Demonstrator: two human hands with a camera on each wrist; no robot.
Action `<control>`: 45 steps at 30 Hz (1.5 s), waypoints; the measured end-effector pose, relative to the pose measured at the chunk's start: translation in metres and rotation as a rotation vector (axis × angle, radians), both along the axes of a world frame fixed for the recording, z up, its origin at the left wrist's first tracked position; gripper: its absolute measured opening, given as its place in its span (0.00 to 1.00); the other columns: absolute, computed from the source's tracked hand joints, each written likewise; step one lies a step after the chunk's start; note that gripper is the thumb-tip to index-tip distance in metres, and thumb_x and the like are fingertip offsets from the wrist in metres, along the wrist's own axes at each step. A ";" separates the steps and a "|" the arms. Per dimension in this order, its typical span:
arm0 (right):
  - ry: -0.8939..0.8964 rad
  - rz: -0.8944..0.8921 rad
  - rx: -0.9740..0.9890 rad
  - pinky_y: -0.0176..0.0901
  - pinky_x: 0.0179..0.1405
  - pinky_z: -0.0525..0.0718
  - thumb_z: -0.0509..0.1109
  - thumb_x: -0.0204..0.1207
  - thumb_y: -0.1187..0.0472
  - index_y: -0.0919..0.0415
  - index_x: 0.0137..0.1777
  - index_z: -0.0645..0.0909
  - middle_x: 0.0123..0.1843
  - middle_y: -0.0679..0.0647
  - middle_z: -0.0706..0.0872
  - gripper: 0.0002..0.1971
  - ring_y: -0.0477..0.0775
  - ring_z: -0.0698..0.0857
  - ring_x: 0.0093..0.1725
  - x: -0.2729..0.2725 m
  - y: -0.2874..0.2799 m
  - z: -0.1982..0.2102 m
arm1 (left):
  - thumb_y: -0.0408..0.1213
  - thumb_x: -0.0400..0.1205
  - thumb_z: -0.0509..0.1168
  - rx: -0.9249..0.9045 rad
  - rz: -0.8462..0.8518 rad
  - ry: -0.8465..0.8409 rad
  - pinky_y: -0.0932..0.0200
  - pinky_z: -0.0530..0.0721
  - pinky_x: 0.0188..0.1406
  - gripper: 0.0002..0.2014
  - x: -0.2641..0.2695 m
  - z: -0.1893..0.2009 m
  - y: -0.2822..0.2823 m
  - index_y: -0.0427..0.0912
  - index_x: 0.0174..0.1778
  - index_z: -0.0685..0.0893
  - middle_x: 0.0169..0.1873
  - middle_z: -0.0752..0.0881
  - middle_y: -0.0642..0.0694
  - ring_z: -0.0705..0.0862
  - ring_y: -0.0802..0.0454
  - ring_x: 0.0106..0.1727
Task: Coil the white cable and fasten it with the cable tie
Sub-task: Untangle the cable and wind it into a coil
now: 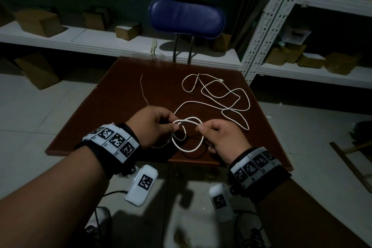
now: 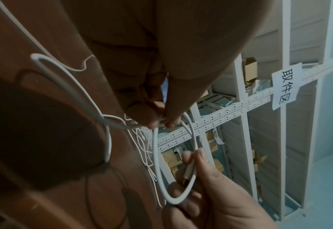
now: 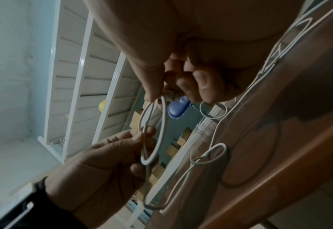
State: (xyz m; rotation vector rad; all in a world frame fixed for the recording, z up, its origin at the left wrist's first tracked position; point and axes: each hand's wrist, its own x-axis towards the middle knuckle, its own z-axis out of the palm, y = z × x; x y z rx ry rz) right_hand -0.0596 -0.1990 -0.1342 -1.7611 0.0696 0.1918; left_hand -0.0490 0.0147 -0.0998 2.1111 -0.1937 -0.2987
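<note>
Two hands pinch one small loop of the cable [image 1: 188, 135]: left hand [image 1: 153, 125] at one side, right hand [image 1: 219, 137] opposite with the plug end, holding the coil open. Beyond the grip, uncoiled cable sprawls on the table [image 1: 112, 110]; the tie [image 1: 143, 88] lies apart, unused.

loose cable [image 1: 225, 96] across far table [image 1: 112, 110], left side open

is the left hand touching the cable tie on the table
Apart. The head view shows the cable tie lying on the table beyond the left hand, bare wood between them; that hand pinches the white cable.
</note>
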 end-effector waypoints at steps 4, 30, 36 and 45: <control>0.011 -0.007 0.085 0.39 0.24 0.68 0.70 0.83 0.54 0.50 0.37 0.90 0.23 0.52 0.68 0.13 0.49 0.66 0.24 0.002 0.001 -0.001 | 0.38 0.83 0.70 -0.041 -0.027 0.085 0.57 0.88 0.39 0.03 0.000 0.000 0.004 0.44 0.47 0.87 0.35 0.92 0.41 0.90 0.50 0.34; 0.781 0.052 0.703 0.51 0.55 0.86 0.73 0.75 0.45 0.64 0.63 0.88 0.54 0.64 0.93 0.25 0.62 0.88 0.51 -0.034 0.079 -0.017 | 0.25 0.80 0.71 -0.597 0.282 0.067 0.37 0.86 0.53 0.02 -0.007 0.011 -0.016 0.32 0.43 0.88 0.34 0.91 0.38 0.87 0.44 0.31; 0.639 -0.261 0.807 0.30 0.20 0.75 0.68 0.80 0.71 0.64 0.46 0.83 0.30 0.56 0.86 0.04 0.48 0.80 0.31 -0.015 0.079 -0.024 | 0.24 0.79 0.71 -0.536 0.346 0.004 0.47 0.91 0.41 0.01 -0.006 0.017 -0.006 0.31 0.43 0.89 0.34 0.91 0.35 0.88 0.41 0.33; 0.283 -0.355 0.752 0.49 0.39 0.90 0.67 0.81 0.74 0.68 0.60 0.84 0.46 0.63 0.92 0.11 0.57 0.91 0.42 -0.001 0.048 -0.012 | 0.34 0.79 0.75 -0.062 0.370 -0.109 0.47 0.92 0.45 0.07 0.006 0.006 0.022 0.47 0.35 0.91 0.30 0.92 0.47 0.91 0.52 0.32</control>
